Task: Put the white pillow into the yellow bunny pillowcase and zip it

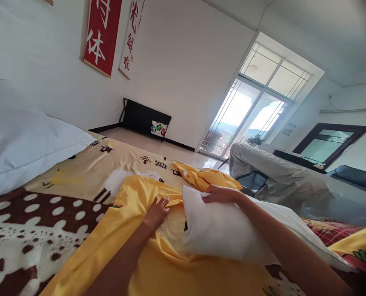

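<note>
My left hand (156, 213) rests on the yellow cover (140, 193) at the edge of its opening, fingers slightly spread; whether it pinches the fabric I cannot tell. The placement appears to keep the edge from sliding and the gap accessible. My right hand (219, 193) grasps the upper corner of the white pillow (220, 230), which lies below and right of it, end at the opening. A corner grip probably gives the best control of so soft a body. The patterned blanket (87, 176) beneath carries both; bunched yellow cloth (207, 177) lies just beyond my right hand.
</note>
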Motion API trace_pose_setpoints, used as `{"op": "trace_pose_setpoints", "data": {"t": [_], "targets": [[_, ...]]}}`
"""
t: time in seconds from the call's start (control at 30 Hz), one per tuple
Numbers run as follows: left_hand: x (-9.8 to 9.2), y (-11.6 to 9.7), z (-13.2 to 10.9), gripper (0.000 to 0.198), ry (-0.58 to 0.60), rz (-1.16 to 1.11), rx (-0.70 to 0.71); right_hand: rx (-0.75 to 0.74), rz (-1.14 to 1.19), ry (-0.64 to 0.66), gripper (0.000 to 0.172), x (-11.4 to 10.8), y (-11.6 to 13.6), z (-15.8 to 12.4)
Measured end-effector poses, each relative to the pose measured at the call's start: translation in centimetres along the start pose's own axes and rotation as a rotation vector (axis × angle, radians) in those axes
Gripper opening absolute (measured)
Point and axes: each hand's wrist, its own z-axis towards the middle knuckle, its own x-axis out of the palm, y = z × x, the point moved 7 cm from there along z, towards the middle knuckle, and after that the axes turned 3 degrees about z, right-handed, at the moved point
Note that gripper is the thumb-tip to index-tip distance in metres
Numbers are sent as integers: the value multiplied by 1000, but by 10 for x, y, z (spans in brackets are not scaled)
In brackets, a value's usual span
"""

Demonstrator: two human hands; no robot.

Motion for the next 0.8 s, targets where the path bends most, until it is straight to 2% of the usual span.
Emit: {"op": "trace_pose_setpoints", "data": {"t": [0.1, 0.3, 0.43, 0.6, 0.7, 0.8], "targets": [[3, 6, -4, 38, 14, -18, -78, 31, -66, 310, 42, 35, 6, 13], [3, 18, -4, 51, 21, -74, -163, 12, -172, 405, 41, 68, 21, 40], [-5, 26, -1, 53, -17, -115, -210, -2, -267, 472, 47, 85, 27, 54], [-15, 32, 1, 55, -40, -136, -232, -24, -379, 550, 46, 112, 32, 73], [-20, 31, 2, 55, -48, -135, -213, -56, -425, 561, 46, 120, 34, 81], [-26, 24, 4, 50, -56, -131, -172, -82, -456, 553, 45, 118, 32, 84]]}}
